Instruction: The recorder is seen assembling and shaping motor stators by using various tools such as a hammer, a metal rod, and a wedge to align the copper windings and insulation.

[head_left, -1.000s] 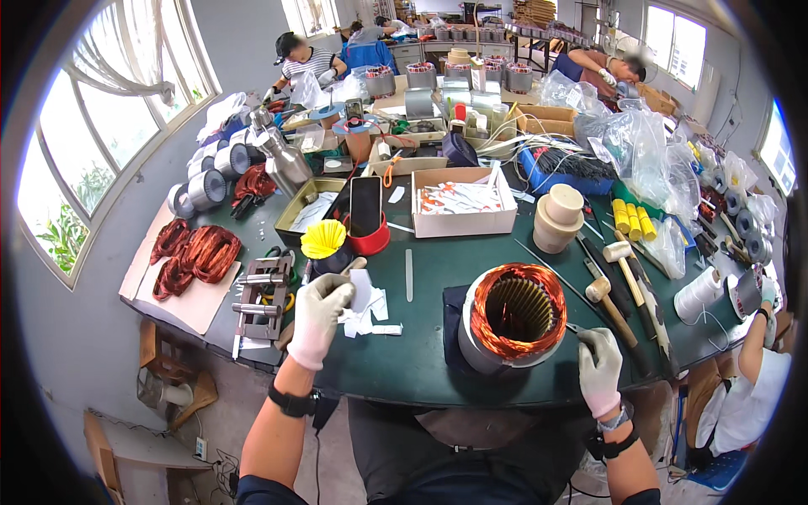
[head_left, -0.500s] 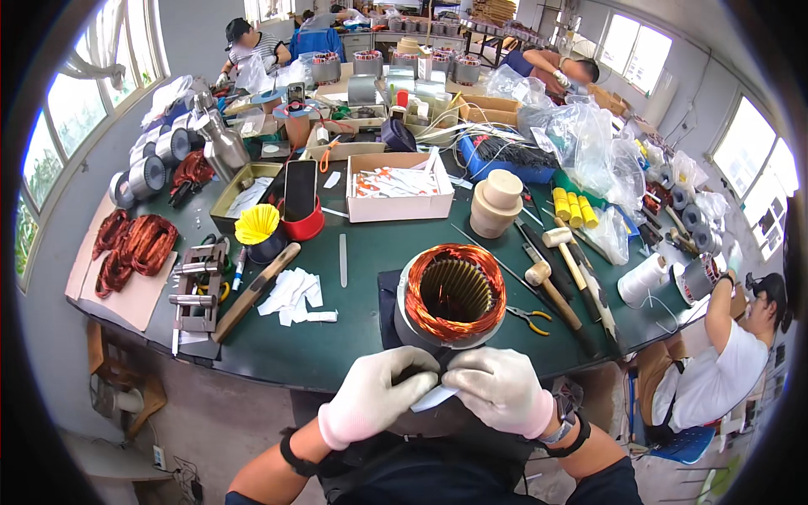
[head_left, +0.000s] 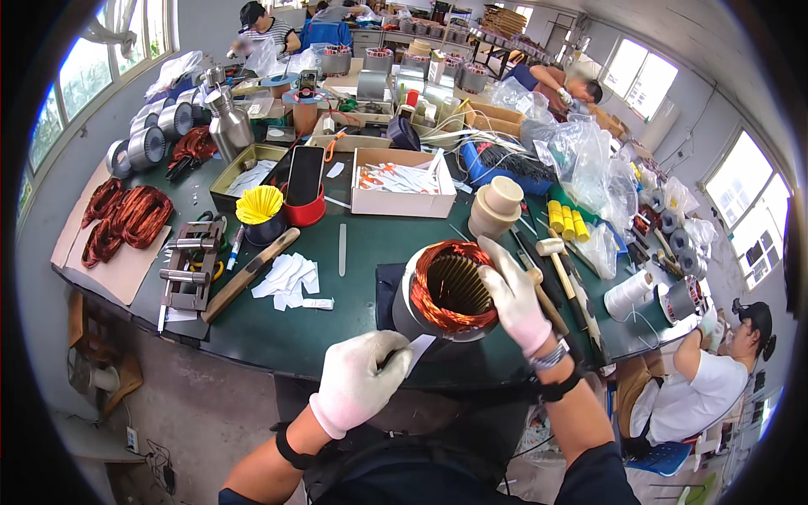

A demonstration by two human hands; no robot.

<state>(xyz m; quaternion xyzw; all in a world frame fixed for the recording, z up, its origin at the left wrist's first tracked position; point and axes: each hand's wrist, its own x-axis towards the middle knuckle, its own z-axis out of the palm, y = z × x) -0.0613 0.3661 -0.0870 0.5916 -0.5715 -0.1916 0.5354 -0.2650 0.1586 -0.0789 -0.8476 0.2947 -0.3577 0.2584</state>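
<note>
My left hand (head_left: 360, 380), in a white glove, is closed on a white paper slip (head_left: 418, 350) just in front of the bench edge. The slip points up toward a motor stator (head_left: 446, 321) with a ring of copper windings round its slotted bore. My right hand (head_left: 515, 301), gloved too, grips the right side of that winding ring, its fingers over the rim. The stator stands at the near edge, partly on a dark pad (head_left: 386, 290). Left of it lies a pile of cut white paper slips (head_left: 288, 282).
Mallets (head_left: 551, 247) and bars lie to the right, beside a stepped beige block (head_left: 495, 206). A carton of slips (head_left: 400, 202), a phone in a red holder (head_left: 304, 189), a wooden bar (head_left: 250, 273) and a metal clamp frame (head_left: 192, 265) stand leftward. A co-worker (head_left: 699, 370) sits at right.
My right hand has left the paper slip and moved up onto the stator's right side. My left hand keeps the slip, slightly lower. The stator looks a little turned or tilted.
</note>
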